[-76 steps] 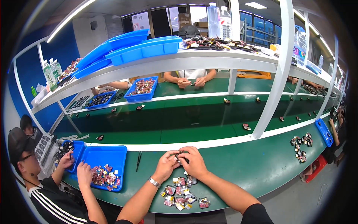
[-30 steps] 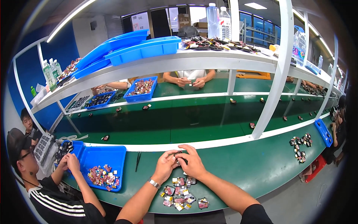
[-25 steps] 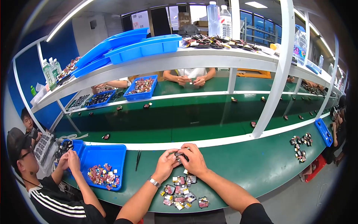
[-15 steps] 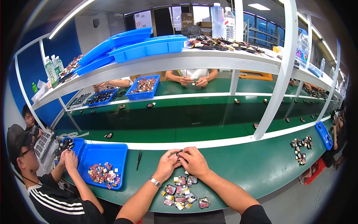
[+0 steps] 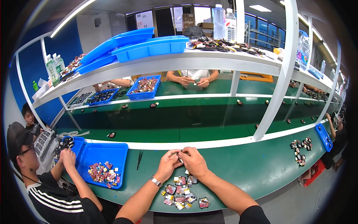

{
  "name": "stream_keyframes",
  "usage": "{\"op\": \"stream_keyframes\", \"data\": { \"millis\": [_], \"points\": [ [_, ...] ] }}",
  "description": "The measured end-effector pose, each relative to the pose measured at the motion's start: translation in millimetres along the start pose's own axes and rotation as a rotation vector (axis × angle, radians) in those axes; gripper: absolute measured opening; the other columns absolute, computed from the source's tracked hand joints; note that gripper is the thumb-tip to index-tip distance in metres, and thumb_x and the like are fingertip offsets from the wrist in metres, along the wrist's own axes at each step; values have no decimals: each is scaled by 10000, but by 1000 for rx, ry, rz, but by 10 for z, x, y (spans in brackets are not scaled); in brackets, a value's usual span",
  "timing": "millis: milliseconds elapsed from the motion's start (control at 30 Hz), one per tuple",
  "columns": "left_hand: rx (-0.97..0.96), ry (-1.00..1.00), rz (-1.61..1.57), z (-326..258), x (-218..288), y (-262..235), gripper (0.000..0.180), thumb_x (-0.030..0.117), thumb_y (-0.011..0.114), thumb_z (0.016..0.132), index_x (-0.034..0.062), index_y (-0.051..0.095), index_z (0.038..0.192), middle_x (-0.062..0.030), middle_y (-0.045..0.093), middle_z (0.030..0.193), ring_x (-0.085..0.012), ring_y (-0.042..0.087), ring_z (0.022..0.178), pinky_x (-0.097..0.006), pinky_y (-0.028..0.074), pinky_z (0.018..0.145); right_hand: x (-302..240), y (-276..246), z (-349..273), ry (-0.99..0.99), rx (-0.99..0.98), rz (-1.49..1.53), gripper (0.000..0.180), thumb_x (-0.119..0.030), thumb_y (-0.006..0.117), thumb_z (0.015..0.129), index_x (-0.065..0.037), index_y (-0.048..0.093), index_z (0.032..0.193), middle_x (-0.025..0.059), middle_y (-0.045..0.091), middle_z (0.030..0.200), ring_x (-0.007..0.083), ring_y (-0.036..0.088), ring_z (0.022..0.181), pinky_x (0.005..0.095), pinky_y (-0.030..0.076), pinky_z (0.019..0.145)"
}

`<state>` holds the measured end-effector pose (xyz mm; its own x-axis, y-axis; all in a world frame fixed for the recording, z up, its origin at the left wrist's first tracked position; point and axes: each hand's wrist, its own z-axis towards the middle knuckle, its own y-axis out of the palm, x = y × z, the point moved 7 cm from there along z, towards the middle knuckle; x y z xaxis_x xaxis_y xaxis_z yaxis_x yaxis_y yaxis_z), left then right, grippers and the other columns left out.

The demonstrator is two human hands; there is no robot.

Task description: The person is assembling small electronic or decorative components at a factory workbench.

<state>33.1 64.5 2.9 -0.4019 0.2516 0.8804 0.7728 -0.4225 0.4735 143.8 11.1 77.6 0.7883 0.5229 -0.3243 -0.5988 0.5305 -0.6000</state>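
Nearest me, a cluster of small parts (image 5: 181,194) lies on the green table (image 5: 238,175), just below my hands; too small to tell what kind. Both forearms come up from the lower edge and meet at the middle. My left hand (image 5: 167,165), a watch (image 5: 156,182) at its wrist, and my right hand (image 5: 193,161) are touching, fingertips pinched together on one small part (image 5: 180,155) held just above the table. It is mostly hidden by the fingers; I cannot make out its shape.

Left of the hands, tweezers (image 5: 139,159) lie beside a blue tray (image 5: 100,160) of coloured pieces. A neighbour's hands (image 5: 68,156) work at the tray's far corner; what they hold is hidden.

Farther right, a second scatter of parts (image 5: 300,148). Across the bench, another person's hands (image 5: 194,81) are cut off by the shelf (image 5: 209,61) above.
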Motion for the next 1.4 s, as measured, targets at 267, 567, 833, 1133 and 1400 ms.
{"op": "stream_keyframes", "data": {
  "millis": [267,567,833,1133,1400],
  "points": [
    [119,109,97,-6,-2,-44,198,106,538,980,19,553,1157,-57,658,1029,-107,636,902,-259,548,763,243,104,-37,282,16,523,174,-32,690,804,-24,672,977,98,614,974,216,656,776,296,560,675],
    [172,243,279,28,-22,-116,186,-2,510,958,-13,558,1138,-67,647,1029,-102,612,936,-231,507,805,343,216,-54,467,-22,576,176,-20,659,812,9,655,986,114,650,917,170,670,762,270,552,674],
    [103,279,242,-2,133,-113,350,-3,497,946,-25,446,1291,-164,607,1189,-197,634,1003,-304,535,866,677,234,38,555,18,573,141,-22,665,815,-10,661,956,62,668,824,82,636,725,243,526,657],
    [145,273,401,83,179,-252,259,28,494,957,-44,509,1205,-174,633,1126,-204,657,928,-292,549,785,2318,27,239,836,102,168,236,-131,762,754,-15,676,940,124,688,837,258,675,803,366,530,758],
    [188,263,432,99,224,-316,155,14,538,921,-47,578,1057,-153,679,990,-176,658,841,-275,532,747,1332,-217,-230,753,-229,167,182,-207,694,784,-25,684,785,166,696,799,325,675,801,400,532,762]
  ]
}}
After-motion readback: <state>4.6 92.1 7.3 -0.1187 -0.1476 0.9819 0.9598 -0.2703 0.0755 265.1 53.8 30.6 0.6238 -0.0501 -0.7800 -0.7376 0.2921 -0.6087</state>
